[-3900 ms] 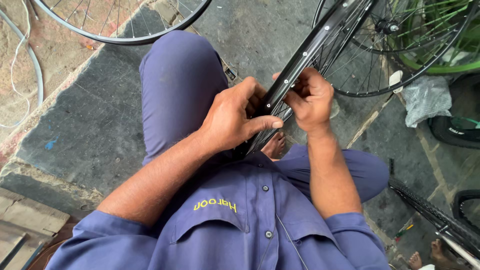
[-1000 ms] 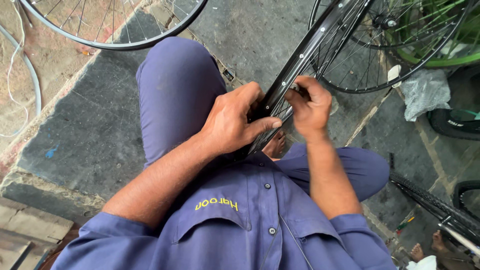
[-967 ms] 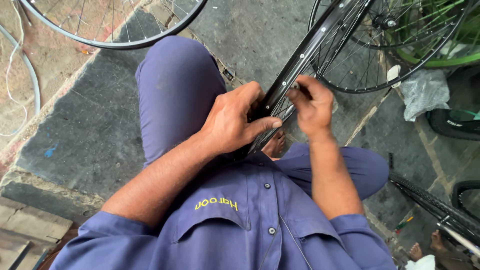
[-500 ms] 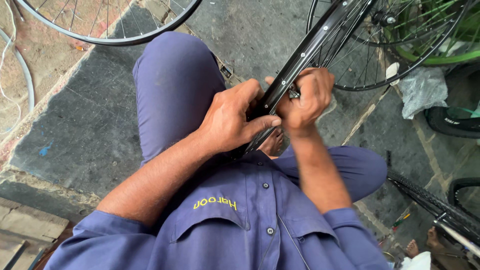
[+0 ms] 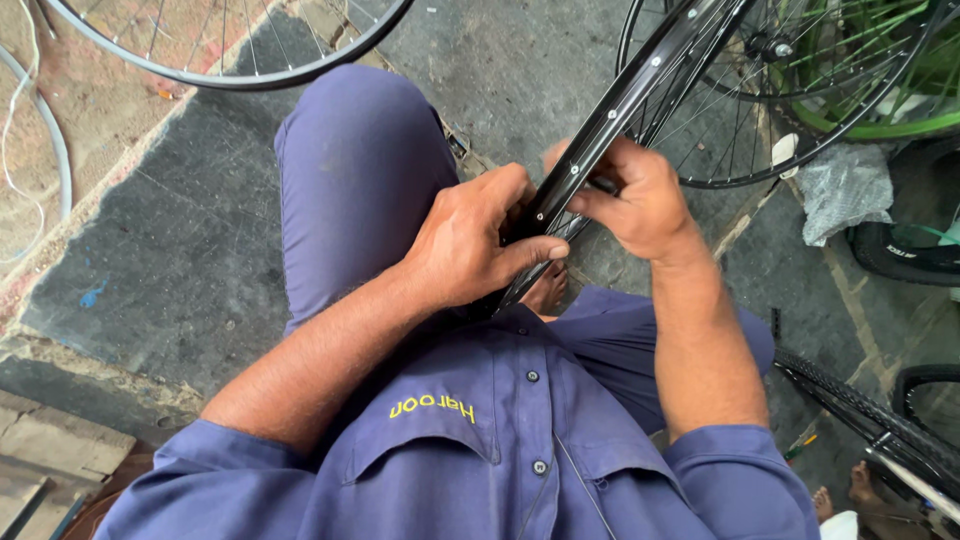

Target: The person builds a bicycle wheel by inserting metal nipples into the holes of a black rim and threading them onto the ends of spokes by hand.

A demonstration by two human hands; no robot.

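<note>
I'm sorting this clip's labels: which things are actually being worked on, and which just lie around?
In hand:
black spoked bicycle wheel rim
left hand gripping it
right hand, fingers at the rim

Lying about:
silver spoked wheel
green-rimmed wheel
crumpled grey plastic bag
black tyre

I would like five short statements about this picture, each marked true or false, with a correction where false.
1. The left hand grips the black metal bicycle rim. True.
2. The right hand rests flat on the knee. False: it pinches a small dark tool at the rim.
3. The rim carries a tyre. False: it is bare.
4. A green-rimmed wheel lies at the upper right. True.
5. The person wears red trousers. False: blue-violet trousers.
</note>
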